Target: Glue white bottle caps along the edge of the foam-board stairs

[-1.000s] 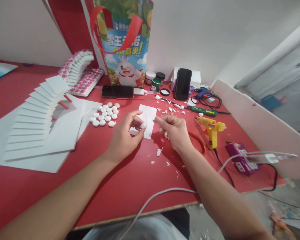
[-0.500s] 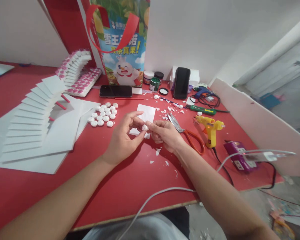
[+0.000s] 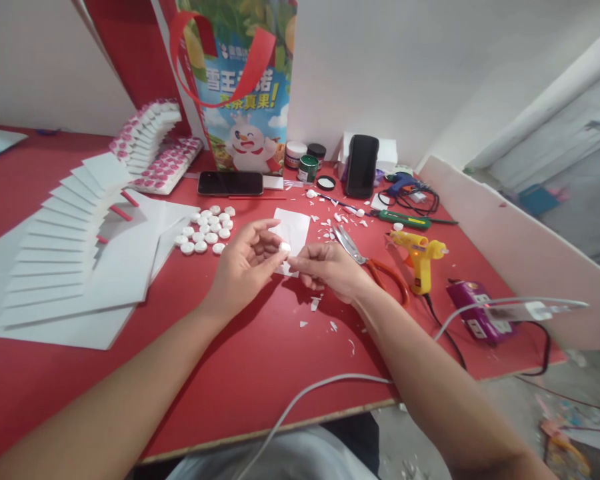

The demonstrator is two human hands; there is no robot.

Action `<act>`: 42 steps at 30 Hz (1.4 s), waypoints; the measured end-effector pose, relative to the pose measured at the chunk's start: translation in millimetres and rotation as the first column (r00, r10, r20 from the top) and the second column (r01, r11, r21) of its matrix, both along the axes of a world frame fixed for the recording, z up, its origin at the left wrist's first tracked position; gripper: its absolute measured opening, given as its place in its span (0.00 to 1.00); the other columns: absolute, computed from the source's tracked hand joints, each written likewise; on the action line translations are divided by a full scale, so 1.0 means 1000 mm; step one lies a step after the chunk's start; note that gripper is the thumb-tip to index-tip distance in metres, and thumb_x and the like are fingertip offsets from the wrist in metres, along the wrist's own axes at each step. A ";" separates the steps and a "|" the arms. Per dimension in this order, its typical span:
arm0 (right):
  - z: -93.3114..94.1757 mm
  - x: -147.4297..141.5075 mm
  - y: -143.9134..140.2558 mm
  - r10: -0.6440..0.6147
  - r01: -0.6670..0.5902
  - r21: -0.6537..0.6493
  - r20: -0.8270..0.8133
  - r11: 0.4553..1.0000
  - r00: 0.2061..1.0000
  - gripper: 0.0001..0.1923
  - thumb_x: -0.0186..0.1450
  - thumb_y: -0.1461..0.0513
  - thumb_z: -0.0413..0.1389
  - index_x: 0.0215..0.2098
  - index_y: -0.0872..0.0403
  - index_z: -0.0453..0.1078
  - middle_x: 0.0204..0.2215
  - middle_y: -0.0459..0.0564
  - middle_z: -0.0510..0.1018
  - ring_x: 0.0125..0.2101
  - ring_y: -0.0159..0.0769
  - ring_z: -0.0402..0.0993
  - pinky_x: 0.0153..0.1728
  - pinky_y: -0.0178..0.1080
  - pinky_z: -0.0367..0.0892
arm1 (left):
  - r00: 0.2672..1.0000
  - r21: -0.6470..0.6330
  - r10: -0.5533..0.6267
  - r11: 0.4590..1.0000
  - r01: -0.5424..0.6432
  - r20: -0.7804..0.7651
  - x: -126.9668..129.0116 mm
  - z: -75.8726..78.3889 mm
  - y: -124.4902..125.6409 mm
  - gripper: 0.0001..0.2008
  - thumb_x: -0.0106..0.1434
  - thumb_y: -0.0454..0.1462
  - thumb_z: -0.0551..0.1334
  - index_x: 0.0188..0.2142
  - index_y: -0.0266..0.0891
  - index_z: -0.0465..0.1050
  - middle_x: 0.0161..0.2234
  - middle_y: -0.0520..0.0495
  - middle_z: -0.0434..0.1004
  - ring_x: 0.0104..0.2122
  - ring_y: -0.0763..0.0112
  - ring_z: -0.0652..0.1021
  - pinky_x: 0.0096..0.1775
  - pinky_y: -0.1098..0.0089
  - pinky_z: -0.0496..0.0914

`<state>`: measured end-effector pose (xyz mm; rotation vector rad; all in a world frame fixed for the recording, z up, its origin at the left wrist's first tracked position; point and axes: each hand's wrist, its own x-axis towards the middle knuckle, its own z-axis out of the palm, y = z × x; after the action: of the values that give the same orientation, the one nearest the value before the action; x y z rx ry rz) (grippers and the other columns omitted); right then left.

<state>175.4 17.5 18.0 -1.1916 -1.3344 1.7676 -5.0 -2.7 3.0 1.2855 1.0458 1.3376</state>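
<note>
bag (image 3: pixel 240 87): top cut off | white card (image 3: pixel 294 235): partly behind hands

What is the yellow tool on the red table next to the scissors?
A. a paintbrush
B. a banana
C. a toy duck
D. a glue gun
D: the yellow glue gun stands on the red table, just right of the orange-handled scissors, with a black cord trailing from its handle.

Two phones (image 3: pixel 230 183), one glue gun (image 3: pixel 420 257)
</note>
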 end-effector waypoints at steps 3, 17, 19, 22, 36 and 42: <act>0.001 0.003 0.001 -0.055 0.063 0.119 -0.070 0.991 0.996 0.22 0.56 0.46 0.69 0.28 0.56 0.75 0.17 0.44 0.75 0.16 0.26 0.66 0.17 0.30 0.56 | 0.973 -0.140 -0.073 0.985 0.106 0.220 -0.002 0.000 0.004 0.21 0.57 0.36 0.71 0.51 0.41 0.76 0.40 0.50 0.75 0.37 0.72 0.78 0.45 0.67 0.74; -0.002 -0.002 -0.001 -0.219 0.208 0.460 -0.029 0.863 0.975 0.11 0.59 0.55 0.69 0.32 0.54 0.76 0.26 0.46 0.80 0.29 0.32 0.75 0.33 0.37 0.70 | 0.784 -0.364 -0.220 0.791 0.492 0.580 -0.001 0.008 -0.002 0.12 0.54 0.33 0.69 0.39 0.34 0.85 0.31 0.45 0.68 0.29 0.71 0.68 0.36 0.66 0.73; -0.001 -0.002 -0.002 -0.203 0.205 0.428 -0.051 0.880 0.978 0.12 0.60 0.54 0.68 0.30 0.54 0.75 0.23 0.44 0.78 0.24 0.30 0.72 0.29 0.36 0.68 | 0.784 -0.360 -0.230 0.790 0.496 0.577 0.000 0.008 -0.003 0.12 0.54 0.32 0.69 0.40 0.35 0.85 0.32 0.45 0.69 0.30 0.71 0.69 0.37 0.66 0.73; 0.002 0.000 -0.002 -0.175 0.196 0.347 -0.092 0.917 0.980 0.14 0.59 0.53 0.67 0.29 0.54 0.75 0.20 0.43 0.75 0.19 0.27 0.66 0.24 0.35 0.64 | 0.788 -0.356 -0.230 0.796 0.490 0.571 0.000 0.009 -0.004 0.13 0.54 0.32 0.70 0.40 0.37 0.86 0.33 0.45 0.70 0.29 0.71 0.69 0.37 0.64 0.73; 0.000 0.007 0.003 -0.103 0.118 0.262 -0.068 0.958 0.992 0.15 0.58 0.53 0.69 0.31 0.56 0.76 0.20 0.42 0.75 0.18 0.25 0.62 0.20 0.33 0.58 | 0.784 -0.358 -0.259 0.779 0.515 0.563 -0.002 0.010 -0.005 0.13 0.52 0.34 0.72 0.39 0.36 0.86 0.33 0.44 0.70 0.28 0.73 0.67 0.32 0.67 0.69; -0.003 0.003 0.001 -0.350 0.151 0.605 0.225 0.781 0.909 0.24 0.68 0.53 0.60 0.17 0.53 0.62 0.13 0.41 0.65 0.19 0.26 0.59 0.24 0.35 0.56 | 0.721 -0.364 -0.319 0.696 0.619 0.615 0.003 0.007 -0.009 0.16 0.52 0.35 0.74 0.42 0.35 0.86 0.29 0.46 0.69 0.27 0.72 0.70 0.28 0.70 0.69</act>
<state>178.4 18.1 15.5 -1.2581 -1.6500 0.8812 -2.2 -11.9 10.1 0.6303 0.5684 0.7877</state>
